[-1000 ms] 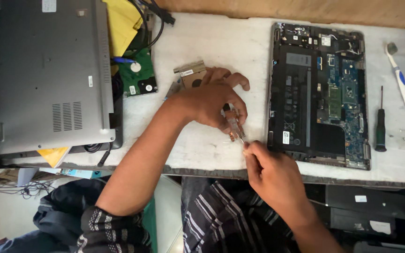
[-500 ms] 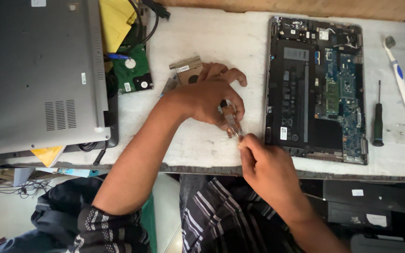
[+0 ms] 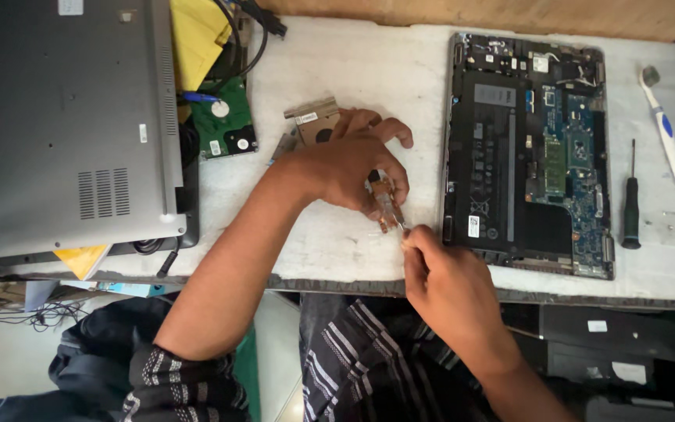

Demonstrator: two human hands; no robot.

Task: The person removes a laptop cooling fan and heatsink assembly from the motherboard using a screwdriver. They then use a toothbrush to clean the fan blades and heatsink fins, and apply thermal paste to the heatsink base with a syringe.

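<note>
Left hand [image 3: 349, 168] pins a copper heat sink [image 3: 316, 125] to the white table [image 3: 337, 70] beside the opened laptop [image 3: 529, 152]; right hand [image 3: 447, 285] pinches its thin end [image 3: 388, 207]; black screwdriver [image 3: 630, 203] lies apart

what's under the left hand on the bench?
Under the left hand a copper-coloured cooling part pokes out at the upper left, lying on the white bench. Its fingers pinch a small piece near the right hand. The rest is covered.
</note>
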